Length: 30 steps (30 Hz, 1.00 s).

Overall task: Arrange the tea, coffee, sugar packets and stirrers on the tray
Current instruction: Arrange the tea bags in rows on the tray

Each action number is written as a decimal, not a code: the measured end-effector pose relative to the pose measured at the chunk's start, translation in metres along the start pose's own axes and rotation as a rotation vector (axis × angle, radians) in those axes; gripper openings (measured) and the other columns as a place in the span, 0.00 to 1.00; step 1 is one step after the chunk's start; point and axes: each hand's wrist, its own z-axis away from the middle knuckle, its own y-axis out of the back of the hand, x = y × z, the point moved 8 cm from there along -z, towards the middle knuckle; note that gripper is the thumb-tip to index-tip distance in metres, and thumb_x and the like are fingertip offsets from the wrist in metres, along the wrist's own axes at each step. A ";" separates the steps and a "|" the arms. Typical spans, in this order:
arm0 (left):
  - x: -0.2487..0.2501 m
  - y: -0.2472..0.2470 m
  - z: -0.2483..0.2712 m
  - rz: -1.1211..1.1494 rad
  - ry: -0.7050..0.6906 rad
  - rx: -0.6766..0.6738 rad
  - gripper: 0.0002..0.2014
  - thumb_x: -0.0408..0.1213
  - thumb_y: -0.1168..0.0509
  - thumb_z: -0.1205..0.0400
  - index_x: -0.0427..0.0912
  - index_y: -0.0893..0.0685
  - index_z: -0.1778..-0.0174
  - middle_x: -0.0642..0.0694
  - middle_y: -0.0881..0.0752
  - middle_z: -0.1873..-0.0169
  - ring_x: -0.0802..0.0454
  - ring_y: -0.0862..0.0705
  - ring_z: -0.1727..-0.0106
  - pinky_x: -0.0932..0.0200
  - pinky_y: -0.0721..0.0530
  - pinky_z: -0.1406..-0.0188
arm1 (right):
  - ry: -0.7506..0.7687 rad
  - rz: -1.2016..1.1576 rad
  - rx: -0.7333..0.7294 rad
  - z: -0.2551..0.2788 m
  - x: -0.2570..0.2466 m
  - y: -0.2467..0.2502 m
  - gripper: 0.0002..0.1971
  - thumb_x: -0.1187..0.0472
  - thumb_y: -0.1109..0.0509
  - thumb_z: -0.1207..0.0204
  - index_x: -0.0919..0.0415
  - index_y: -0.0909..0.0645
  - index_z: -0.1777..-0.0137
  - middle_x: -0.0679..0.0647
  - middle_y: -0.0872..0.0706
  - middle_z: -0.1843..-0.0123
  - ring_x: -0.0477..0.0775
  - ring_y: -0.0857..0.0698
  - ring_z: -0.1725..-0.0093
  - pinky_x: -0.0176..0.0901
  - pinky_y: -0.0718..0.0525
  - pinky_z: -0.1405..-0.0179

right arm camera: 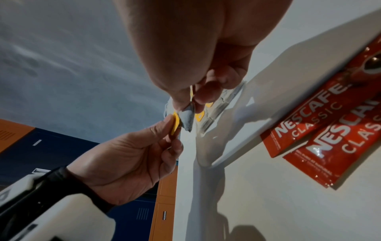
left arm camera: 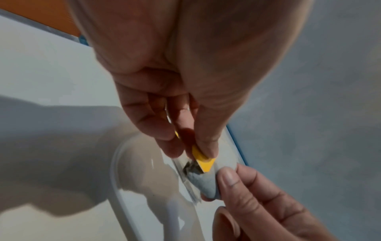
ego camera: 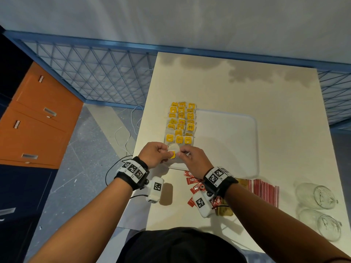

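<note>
Item: tea bag (ego camera: 173, 149), held over near left corner of white tray (ego camera: 228, 130); left hand (ego camera: 154, 154) pinches its yellow tag (left arm camera: 203, 160), right hand (ego camera: 191, 158) pinches the pouch. Advice: lay it flat, tag up, continuing the rows of tea bags (ego camera: 181, 124)

Behind the fingers, each bare forearm wears a black wrist strap (ego camera: 131, 170) bearing white square-coded markers and a white camera box (ego camera: 155, 188).
</note>
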 end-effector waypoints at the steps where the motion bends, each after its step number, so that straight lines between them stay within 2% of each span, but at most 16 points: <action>1: -0.001 0.001 -0.001 -0.013 -0.004 0.005 0.08 0.30 0.22 0.23 0.42 0.13 0.66 0.48 0.18 0.77 0.52 0.18 0.72 0.64 0.21 0.73 | -0.007 0.005 -0.010 0.000 0.000 -0.001 0.15 0.33 0.39 0.25 0.39 0.17 0.50 0.41 0.13 0.55 0.47 0.16 0.57 0.58 0.13 0.52; 4: -0.001 0.005 -0.004 -0.068 -0.027 0.022 0.06 0.31 0.20 0.25 0.39 0.11 0.64 0.44 0.20 0.73 0.53 0.20 0.70 0.67 0.21 0.71 | -0.025 0.019 -0.042 0.000 0.001 -0.005 0.17 0.34 0.40 0.25 0.39 0.16 0.48 0.40 0.12 0.54 0.47 0.15 0.56 0.59 0.12 0.51; 7: 0.000 0.012 -0.009 -0.163 -0.056 0.038 0.06 0.31 0.20 0.25 0.39 0.11 0.63 0.42 0.19 0.71 0.53 0.22 0.70 0.68 0.21 0.69 | -0.047 0.033 -0.067 -0.001 0.002 -0.007 0.17 0.40 0.38 0.23 0.41 0.14 0.41 0.41 0.10 0.47 0.47 0.14 0.52 0.57 0.11 0.48; 10: -0.001 0.018 -0.016 -0.295 -0.055 0.045 0.07 0.34 0.19 0.26 0.40 0.12 0.65 0.47 0.19 0.72 0.55 0.25 0.70 0.64 0.22 0.65 | -0.051 0.051 -0.096 0.000 -0.002 -0.006 0.14 0.46 0.36 0.18 0.43 0.14 0.37 0.43 0.11 0.42 0.46 0.14 0.46 0.53 0.13 0.42; 12: -0.001 0.019 -0.021 -0.401 -0.046 0.053 0.09 0.36 0.20 0.26 0.44 0.13 0.67 0.52 0.20 0.73 0.57 0.26 0.71 0.63 0.26 0.66 | -0.026 0.059 -0.146 0.001 -0.007 -0.010 0.13 0.52 0.37 0.15 0.46 0.14 0.35 0.46 0.11 0.40 0.48 0.15 0.44 0.47 0.15 0.43; 14: 0.001 0.019 -0.024 -0.492 -0.031 0.064 0.10 0.37 0.20 0.25 0.47 0.15 0.67 0.53 0.19 0.73 0.58 0.25 0.71 0.63 0.28 0.69 | -0.002 0.075 -0.206 0.002 -0.013 -0.014 0.16 0.58 0.38 0.14 0.49 0.16 0.31 0.49 0.12 0.38 0.49 0.15 0.41 0.41 0.20 0.45; 16: 0.003 0.020 -0.027 -0.541 -0.018 0.076 0.09 0.39 0.21 0.25 0.46 0.14 0.66 0.53 0.18 0.72 0.58 0.24 0.70 0.63 0.29 0.70 | -0.007 0.089 -0.233 0.001 -0.017 -0.015 0.18 0.60 0.39 0.15 0.49 0.17 0.28 0.50 0.13 0.35 0.51 0.16 0.39 0.40 0.21 0.43; 19: 0.006 0.021 -0.031 -0.594 -0.003 0.104 0.09 0.40 0.21 0.25 0.42 0.12 0.63 0.51 0.16 0.71 0.55 0.21 0.69 0.61 0.28 0.69 | -0.029 0.094 -0.239 -0.003 -0.018 -0.018 0.19 0.61 0.37 0.17 0.48 0.18 0.27 0.48 0.13 0.40 0.51 0.16 0.41 0.42 0.20 0.38; 22: 0.008 0.024 -0.036 -0.635 0.009 0.150 0.09 0.42 0.21 0.25 0.42 0.12 0.62 0.49 0.13 0.67 0.52 0.18 0.66 0.60 0.24 0.66 | -0.089 0.107 -0.242 -0.006 -0.014 -0.017 0.21 0.58 0.34 0.16 0.51 0.22 0.24 0.47 0.15 0.46 0.51 0.16 0.43 0.50 0.17 0.33; 24: 0.009 0.026 -0.039 -0.646 0.014 0.167 0.08 0.41 0.21 0.26 0.43 0.13 0.62 0.49 0.12 0.67 0.50 0.16 0.64 0.59 0.21 0.62 | -0.106 0.124 -0.239 -0.006 -0.012 -0.015 0.22 0.56 0.33 0.16 0.53 0.23 0.22 0.48 0.15 0.44 0.52 0.15 0.41 0.50 0.18 0.31; 27: 0.012 0.025 -0.043 -0.658 0.014 0.170 0.09 0.41 0.20 0.27 0.44 0.14 0.62 0.48 0.12 0.66 0.47 0.14 0.61 0.56 0.17 0.57 | -0.116 0.133 -0.229 -0.005 -0.007 -0.012 0.21 0.55 0.33 0.16 0.53 0.22 0.23 0.52 0.14 0.36 0.53 0.16 0.35 0.48 0.20 0.30; 30: 0.013 0.024 -0.047 -0.668 0.016 0.174 0.10 0.40 0.20 0.27 0.46 0.16 0.65 0.47 0.12 0.65 0.45 0.13 0.59 0.54 0.16 0.55 | -0.105 0.133 -0.204 -0.004 -0.005 -0.005 0.19 0.55 0.33 0.16 0.53 0.20 0.25 0.52 0.13 0.36 0.52 0.16 0.35 0.48 0.20 0.30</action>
